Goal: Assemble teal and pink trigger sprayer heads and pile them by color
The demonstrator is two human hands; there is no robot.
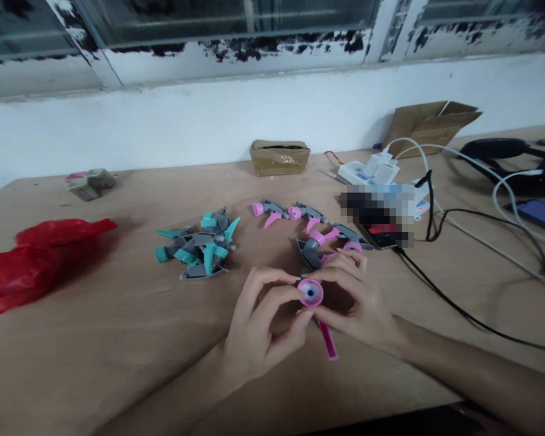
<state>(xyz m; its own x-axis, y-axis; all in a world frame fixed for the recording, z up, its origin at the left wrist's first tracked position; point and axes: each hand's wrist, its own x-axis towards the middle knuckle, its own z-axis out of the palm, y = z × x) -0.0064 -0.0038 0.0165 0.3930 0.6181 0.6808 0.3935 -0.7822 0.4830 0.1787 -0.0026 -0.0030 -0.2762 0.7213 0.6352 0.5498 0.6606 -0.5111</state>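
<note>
Head camera view shows two bare hands close together over a light brown wooden table (140,351). Between them is a round pink plastic cup (317,283) with a pale inside and a dark dot in the middle. Its open end points up at the camera. The left hand (252,336) pinches the left side of the cup, with its thumb low and its first fingers higher up. The right hand (366,303) pinches the other side, its thumb below and a finger on top. Both grips are narrow, just as wide as the cup.

A long, flat pink plastic strip (328,342) pokes out below the cup. I cannot tell if the two are joined.

Just past the right hand lie a few gray and pink plastic spray tops (309,213). Its back fingers hide some of them, and I cannot tell if they touch. To the left of these, well apart, sits a messy pile of gray and teal plastic spray tops (204,245). Far left is a crinkly red plastic bag (22,266). A small brown cardboard box (279,162) stands near the white wall (186,127). On the right, a black phone (386,240) has a thin black cable (436,298).
</note>
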